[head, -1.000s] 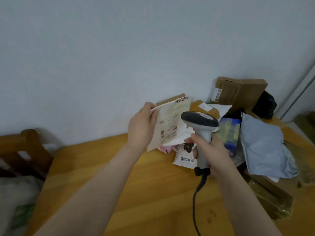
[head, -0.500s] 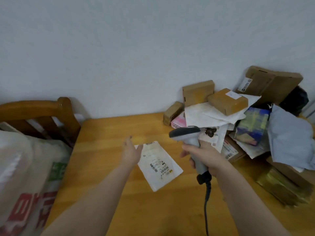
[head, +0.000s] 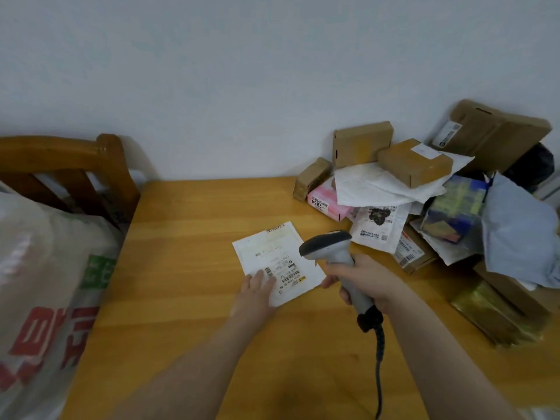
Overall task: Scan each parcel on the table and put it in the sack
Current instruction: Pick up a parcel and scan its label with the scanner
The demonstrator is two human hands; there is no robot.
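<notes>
item under inspection: a flat white mailer (head: 278, 262), lying label-up on the wooden table (head: 188, 268), about mid-table and apart from the heap of parcels (head: 394, 183) stacked at the table's far right corner. the left hand (head: 256, 291) rests on the mailer's near corner with fingers laid out flat, pressing rather than gripping. the right hand (head: 366, 283) is wrapped round the handle of a corded barcode scanner (head: 328, 247), whose head hangs above the table over the mailer's right edge. the woven sack (head: 42, 268) stands off the table's left edge; its opening cannot be made out. assessment: the mailer appears thin, light and pliable, with little stiffness, and its smooth face is likely to slide on the table's glossy top. lying flush, it offers no edge to get under. the sound approach is judged to be dragging it to the table's near edge, or pinching up a corner with the thumb beneath, away from the barcode. risk noted: held by one corner, it may droop or fold. contents are unknown, so fragility cannot be determined.
</notes>
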